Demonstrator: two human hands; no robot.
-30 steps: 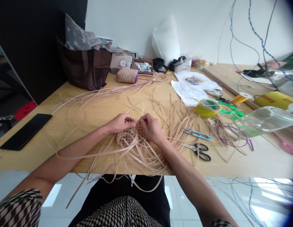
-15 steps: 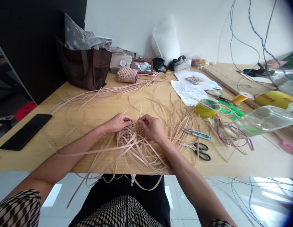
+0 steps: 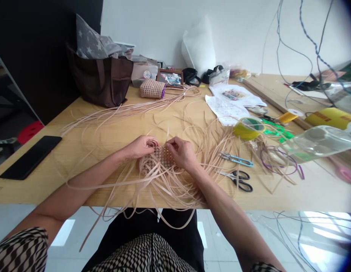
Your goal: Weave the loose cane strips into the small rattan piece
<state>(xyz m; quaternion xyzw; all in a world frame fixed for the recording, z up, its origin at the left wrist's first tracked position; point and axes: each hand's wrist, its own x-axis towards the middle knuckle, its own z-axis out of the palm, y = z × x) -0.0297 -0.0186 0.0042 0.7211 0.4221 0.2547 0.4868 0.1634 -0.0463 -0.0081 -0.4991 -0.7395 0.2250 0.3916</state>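
Observation:
A small piece of woven work [image 3: 160, 156] in beige flat strips lies on the table before me, with many long loose strips [image 3: 175, 192] fanning from it towards the table's front edge. My left hand [image 3: 143, 146] is closed on its upper left edge, fingers curled behind and thumb in front. At the upper right part of the weave, my right hand [image 3: 181, 151] is pinched, thumb and forefinger together near the top edge. A strip end stands up between the two hands. Whether the right fingertips hold a single strip is too small to make out.
Thread snips [image 3: 236, 159] and black-handled scissors [image 3: 239, 181] lie right of my right forearm, beside loose strips. Further right are yellow tape [image 3: 248, 128] and a clear plastic bottle [image 3: 319, 143]. A phone [image 3: 31, 158] lies left. Behind are a finished-looking woven pouch [image 3: 152, 88] and a brown bag [image 3: 107, 81].
My left fingers have shifted slightly, and more of the weave's top edge shows between the hands. My right hand stays nearly in place, still pinched.

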